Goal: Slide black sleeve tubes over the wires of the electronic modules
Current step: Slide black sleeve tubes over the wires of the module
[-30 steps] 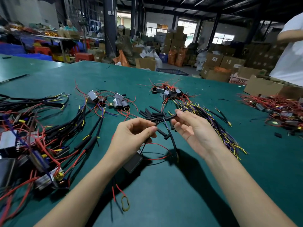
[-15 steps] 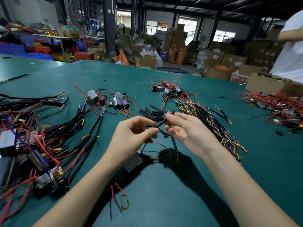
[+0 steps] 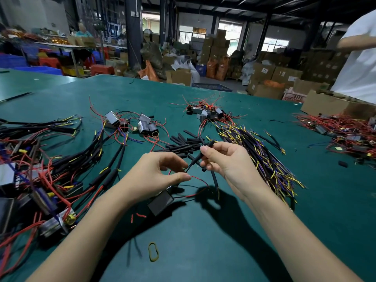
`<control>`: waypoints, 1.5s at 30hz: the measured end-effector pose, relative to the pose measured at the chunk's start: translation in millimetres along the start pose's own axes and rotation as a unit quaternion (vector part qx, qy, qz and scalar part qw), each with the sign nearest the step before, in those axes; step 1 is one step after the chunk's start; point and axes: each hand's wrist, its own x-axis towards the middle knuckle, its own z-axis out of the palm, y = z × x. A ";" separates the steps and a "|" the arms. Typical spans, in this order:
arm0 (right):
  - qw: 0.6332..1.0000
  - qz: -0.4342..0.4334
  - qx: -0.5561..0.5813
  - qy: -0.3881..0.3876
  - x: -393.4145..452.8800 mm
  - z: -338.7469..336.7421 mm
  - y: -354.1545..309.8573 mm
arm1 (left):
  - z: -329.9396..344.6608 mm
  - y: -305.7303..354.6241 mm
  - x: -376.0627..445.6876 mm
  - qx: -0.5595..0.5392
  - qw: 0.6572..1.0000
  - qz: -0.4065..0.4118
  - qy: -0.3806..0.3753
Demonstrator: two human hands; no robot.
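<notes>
The right hand [image 3: 230, 161] pinches a black sleeve tube [image 3: 200, 154] between thumb and forefinger, while the left hand [image 3: 156, 174] pinches the thin wires [image 3: 198, 179] running up from a dark module [image 3: 160, 202] lying on the green surface [image 3: 223, 241] just beneath it. Loose sleeve tubes [image 3: 183, 143] lie just beyond the hands, with sleeved wire bundles [image 3: 262, 157] to the right and finished modules [image 3: 46, 180] heaped to the left.

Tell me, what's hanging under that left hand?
A dark boxy module hangs below the left hand, with red and black wires looping out. The palm hides where the wires are gripped.
</notes>
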 end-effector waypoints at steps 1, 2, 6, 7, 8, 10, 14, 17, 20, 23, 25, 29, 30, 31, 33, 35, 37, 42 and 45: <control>1.000 -0.002 0.001 0.003 -0.4 0.3 0.7 | -2.2 -0.7 -0.4 0.032 0.999 0.002 -0.008; 1.000 -0.004 0.003 0.005 -0.7 0.9 1.4 | -3.0 -0.8 -0.7 0.046 0.999 0.002 -0.011; 1.000 -0.002 0.014 -0.003 -3.0 6.1 6.5 | 2.7 -1.5 0.0 0.014 0.999 -0.008 0.032; 1.000 0.000 0.009 -0.008 -4.1 8.5 8.9 | 4.5 -1.6 0.2 -0.009 0.999 -0.020 0.038; 1.000 0.002 0.004 -0.012 -5.3 11.1 12.0 | 6.1 -2.5 0.6 -0.026 0.998 -0.031 0.044; 1.000 0.007 -0.001 -0.015 -7.2 16.0 18.7 | 6.6 -4.9 1.6 -0.044 0.996 -0.047 0.056; 1.000 -0.001 -0.019 -0.004 -5.7 16.3 23.2 | 2.8 -4.5 1.2 -0.039 0.997 -0.054 0.042; 0.999 -0.010 -0.033 0.005 -4.3 13.4 22.8 | 1.4 -3.3 1.2 0.094 0.995 -0.034 0.024; 0.999 -0.021 -0.041 0.015 -4.3 13.3 23.0 | 1.0 -4.5 1.0 0.132 0.990 -0.049 0.013; 0.998 -0.019 -0.056 0.004 -4.9 15.0 23.4 | 4.3 -4.1 0.4 0.111 0.993 -0.035 0.018; 0.998 0.000 -0.065 -0.020 -6.9 16.9 24.8 | 8.1 -4.4 0.1 0.101 0.994 -0.025 0.025; 0.995 0.008 -0.100 -0.024 -8.9 17.9 27.1 | 9.3 -6.9 1.1 0.077 0.996 -0.032 0.025; 0.994 -0.001 -0.111 -0.022 -9.0 17.8 26.8 | 8.8 -7.5 1.0 0.070 0.997 -0.032 0.028; 0.992 -0.008 -0.121 -0.022 -8.7 17.4 26.4 | 8.6 -7.7 0.9 0.064 0.997 -0.027 0.033; 0.990 -0.013 -0.137 -0.034 -8.4 16.6 24.6 | 9.5 -5.6 1.3 0.053 0.997 -0.001 0.049; 0.989 -0.009 -0.138 -0.045 -7.4 15.0 21.9 | 10.4 -4.9 0.8 0.048 0.997 0.012 0.064; 0.995 -0.007 -0.098 -0.033 -5.1 12.2 19.2 | 10.5 -4.6 0.9 0.050 0.997 0.008 0.064; 0.998 -0.030 -0.055 -0.010 -2.0 6.5 13.4 | 8.2 -4.0 0.6 0.061 0.997 -0.007 0.044; 0.999 -0.025 -0.022 0.009 -1.4 3.8 12.4 | 2.0 -4.1 1.2 0.092 0.995 -0.027 0.015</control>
